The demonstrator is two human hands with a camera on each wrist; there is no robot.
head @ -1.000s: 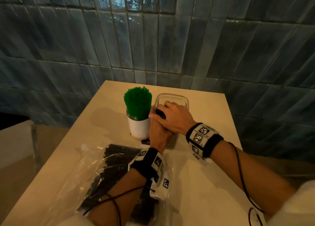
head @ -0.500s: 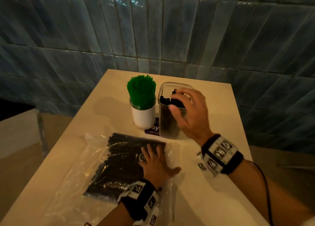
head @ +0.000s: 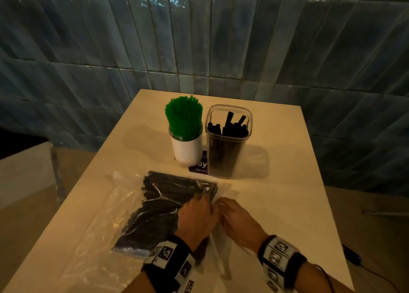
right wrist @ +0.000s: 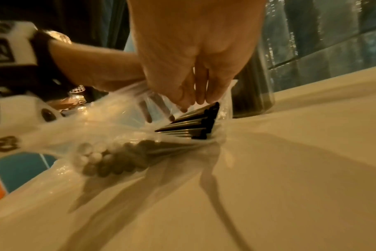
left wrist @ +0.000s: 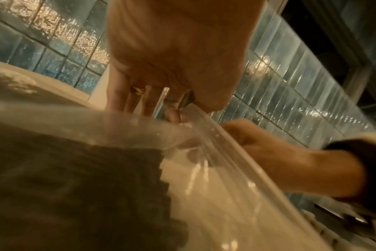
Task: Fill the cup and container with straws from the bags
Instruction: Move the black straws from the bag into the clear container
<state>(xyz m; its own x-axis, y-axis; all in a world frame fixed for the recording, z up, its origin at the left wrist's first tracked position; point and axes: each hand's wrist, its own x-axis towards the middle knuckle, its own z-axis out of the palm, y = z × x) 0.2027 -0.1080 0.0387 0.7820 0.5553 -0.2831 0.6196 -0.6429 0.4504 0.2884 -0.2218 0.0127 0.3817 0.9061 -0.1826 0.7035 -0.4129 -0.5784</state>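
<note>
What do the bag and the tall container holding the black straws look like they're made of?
Bag: thin clear plastic film, glossy; it wrinkles and glints. Container: probably rigid clear plastic, possibly glass; smooth walls show the black straws inside.

The scene is dim and warm-toned, lit from above so that the table (head: 276, 204) glows pale yellow while the tiled wall (head: 88, 49) stays dark blue-grey with faint glints. Soft shadows fall across the tabletop beside the cup (head: 187, 148) and the container (head: 225, 149). The head view bends straight tile lines toward its edges. Both wrist views are smeared by motion blur, the bag (left wrist: 215, 152) shows streaky glare, and specular sparkle dots the tiles there
</note>
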